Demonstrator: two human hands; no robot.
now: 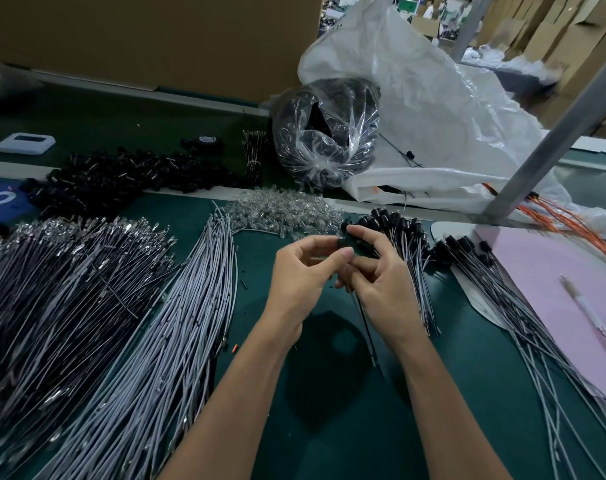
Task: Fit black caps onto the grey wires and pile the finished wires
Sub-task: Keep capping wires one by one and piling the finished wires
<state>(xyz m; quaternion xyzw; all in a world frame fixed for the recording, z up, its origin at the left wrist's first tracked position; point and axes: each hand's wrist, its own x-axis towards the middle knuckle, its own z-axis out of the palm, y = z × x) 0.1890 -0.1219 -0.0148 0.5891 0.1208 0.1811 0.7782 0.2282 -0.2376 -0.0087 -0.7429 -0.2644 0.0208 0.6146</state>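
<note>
Two hands meet over the middle of the green table (pixel 329 403), and from my feed they are working one piece between them. My left hand (pixel 305 271) pinches a black cap (pixel 342 239) between thumb and forefinger. My right hand (pixel 381 275) has its fingers curled round a thin wire (pixel 365 323), with the forefinger reaching up to touch the same cap. The wire hangs from the right hand down toward me, and its lower end lies on the table between my forearms. I cannot tell how far the cap sits on the wire, since the fingers hide the joint. The loose grey wires (pixel 177 306) lie in a long bundle to the left of the hands, beside a wider spread of dark wires with metal ends (pixel 62 289). A heap of black caps (pixel 114 178) sits at the far left, and a heap of clear pieces (pixel 284 213) lies just beyond the hands. The finished wires (pixel 409 244), caps at the far end, are piled just behind the right hand. A second capped pile (pixel 502 289) lies to the right, partly on a pink sheet (pixel 554 265) that carries a pen (pixel 592 317).
</note>
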